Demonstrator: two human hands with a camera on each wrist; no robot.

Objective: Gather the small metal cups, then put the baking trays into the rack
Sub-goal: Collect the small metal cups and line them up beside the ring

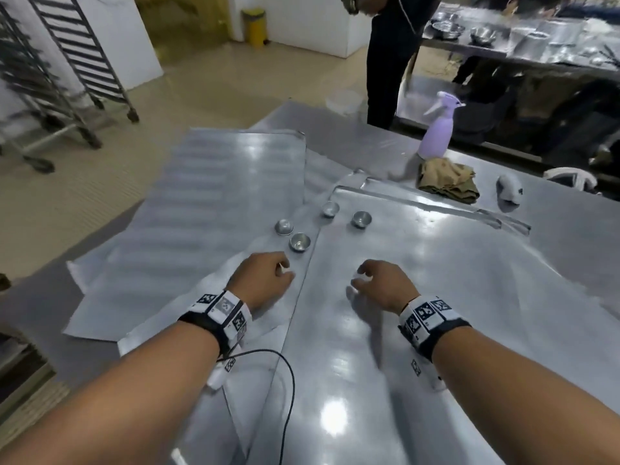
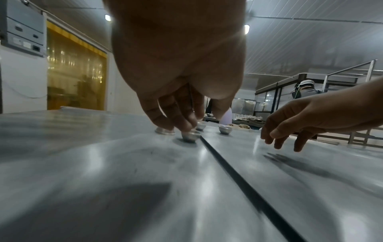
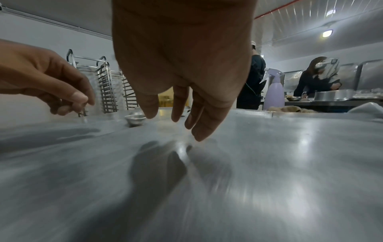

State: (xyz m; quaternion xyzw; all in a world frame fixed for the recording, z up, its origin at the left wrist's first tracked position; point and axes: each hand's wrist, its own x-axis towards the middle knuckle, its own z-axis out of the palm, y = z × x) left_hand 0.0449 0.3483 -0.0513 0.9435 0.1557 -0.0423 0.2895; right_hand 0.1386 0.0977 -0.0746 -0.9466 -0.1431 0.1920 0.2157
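Several small metal cups stand where two flat baking trays meet: one cup [image 1: 299, 241] nearest me, one [image 1: 283, 226] to its left, one [image 1: 330, 208] and one [image 1: 361, 219] farther back. The left tray [image 1: 218, 196] lies partly under the right tray [image 1: 436, 263]. My left hand [image 1: 268, 280] hovers just short of the nearest cup [image 2: 189, 136], fingers loosely curled and pointing down, with nothing visibly held. My right hand [image 1: 379, 283] hovers over the right tray, its fingers [image 3: 178, 113] relaxed and empty. The tray rack [image 1: 84, 62] stands on the floor at far left.
A purple spray bottle [image 1: 436, 129] and a crumpled brown cloth [image 1: 448, 182] sit at the table's far side, with a white object [image 1: 510, 193] to their right. A person in dark clothes [image 1: 389, 62] stands beyond the table. A black cable [image 1: 285, 380] hangs from my left wrist.
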